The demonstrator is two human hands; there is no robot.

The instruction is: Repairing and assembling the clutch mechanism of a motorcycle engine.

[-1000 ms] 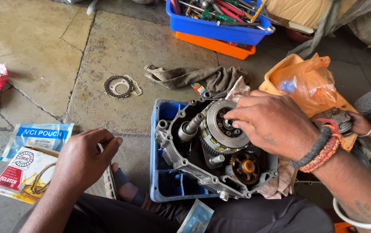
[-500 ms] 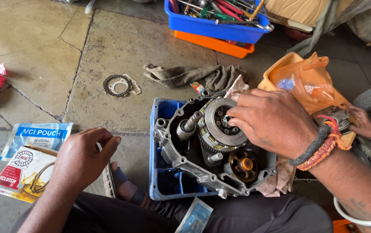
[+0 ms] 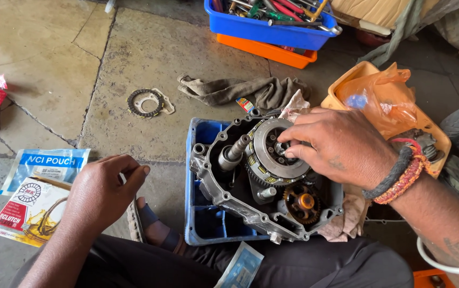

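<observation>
Two bare hands are at work over a grey metal engine case [image 3: 229, 200] resting in a blue plastic crate [image 3: 208, 224] on the stone floor. My right hand [image 3: 336, 146] reaches in from three o'clock, fingertips [image 3: 291, 154] pinching into the centre of the round silver clutch drum [image 3: 275, 154]; whether they grip a small part I cannot tell. My left hand [image 3: 101, 189], at nine o'clock of the crate, hangs loosely curled and empty above the floor. I judge the clutch pack seated, its outer cover not fitted. One toothed friction ring [image 3: 145, 102] lies unused at eleven o'clock, a grey rag [image 3: 240, 90] at twelve, printed packets [image 3: 34, 197] beyond my left hand.
</observation>
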